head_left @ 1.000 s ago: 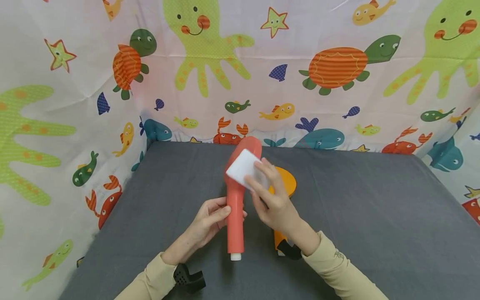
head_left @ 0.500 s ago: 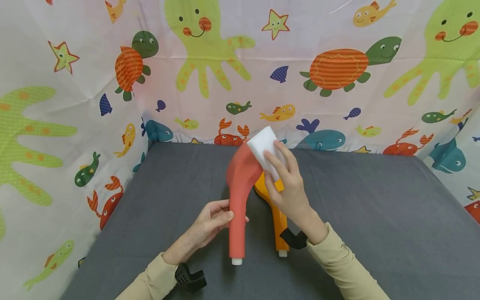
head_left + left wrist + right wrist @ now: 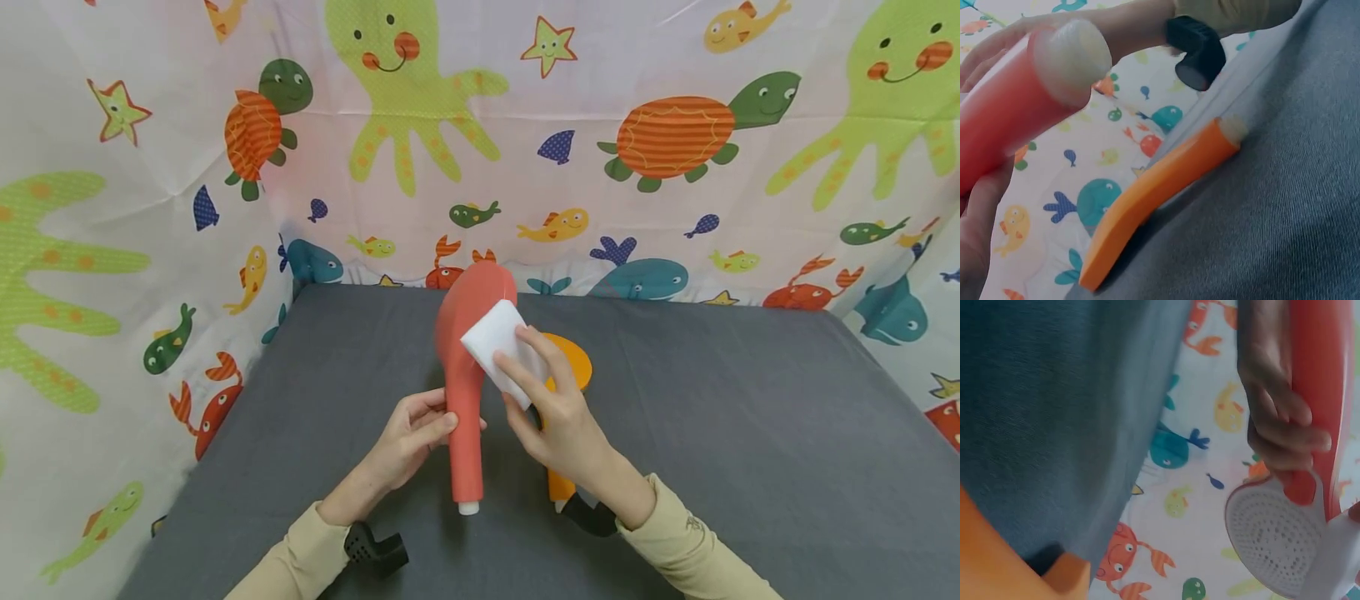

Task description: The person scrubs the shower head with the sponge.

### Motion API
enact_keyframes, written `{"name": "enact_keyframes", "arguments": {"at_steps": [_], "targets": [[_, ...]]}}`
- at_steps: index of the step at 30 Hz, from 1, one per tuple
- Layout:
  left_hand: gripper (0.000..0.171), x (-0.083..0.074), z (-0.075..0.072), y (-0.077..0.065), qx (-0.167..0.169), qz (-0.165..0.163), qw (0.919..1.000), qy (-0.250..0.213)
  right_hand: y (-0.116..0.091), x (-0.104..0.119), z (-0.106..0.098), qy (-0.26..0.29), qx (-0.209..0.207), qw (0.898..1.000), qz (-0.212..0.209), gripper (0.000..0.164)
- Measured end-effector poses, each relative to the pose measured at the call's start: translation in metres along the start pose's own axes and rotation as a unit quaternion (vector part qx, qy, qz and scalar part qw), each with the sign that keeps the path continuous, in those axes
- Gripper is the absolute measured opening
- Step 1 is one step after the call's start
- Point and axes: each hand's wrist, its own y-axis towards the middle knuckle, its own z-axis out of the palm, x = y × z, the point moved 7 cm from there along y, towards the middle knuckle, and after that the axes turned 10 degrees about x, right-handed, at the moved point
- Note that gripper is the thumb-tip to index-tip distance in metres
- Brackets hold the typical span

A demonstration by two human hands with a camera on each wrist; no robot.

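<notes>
Upright above the table, a red shower head (image 3: 466, 458) is gripped round its handle by my left hand (image 3: 412, 435). My right hand (image 3: 558, 417) pinches a white sponge block (image 3: 495, 342) and holds it against the right side of the head, where it joins the handle. In the right wrist view the white perforated spray face (image 3: 1272, 537) shows, turned away from the head camera. An orange shower head (image 3: 576, 360) lies on the table, partly hidden behind my right hand; its handle has a whitish end, as does the red one's.
A dark grey cloth (image 3: 720, 450) covers the table. Behind and at the sides hangs a white curtain (image 3: 480, 75) printed with sea animals. Each wrist wears a black camera mount (image 3: 375, 550).
The sponge went up along the red shower head's right edge, then came back down toward the handle. The red shower head shifted slightly left and up; the left hand kept its grip.
</notes>
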Motion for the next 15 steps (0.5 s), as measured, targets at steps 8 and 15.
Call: {"name": "enact_keyframes", "arguments": {"at_steps": [8,15], "targets": [[0.038,-0.001,-0.004,0.000,0.013,0.016,0.9956,0.091,0.010,-0.015,-0.015,0.036,-0.043,0.997,0.045,0.040],[0.047,-0.004,-0.001,-0.002,0.037,0.007,0.9741,0.223,0.020,-0.034,-0.047,0.081,-0.088,0.986,0.116,0.047]]}}
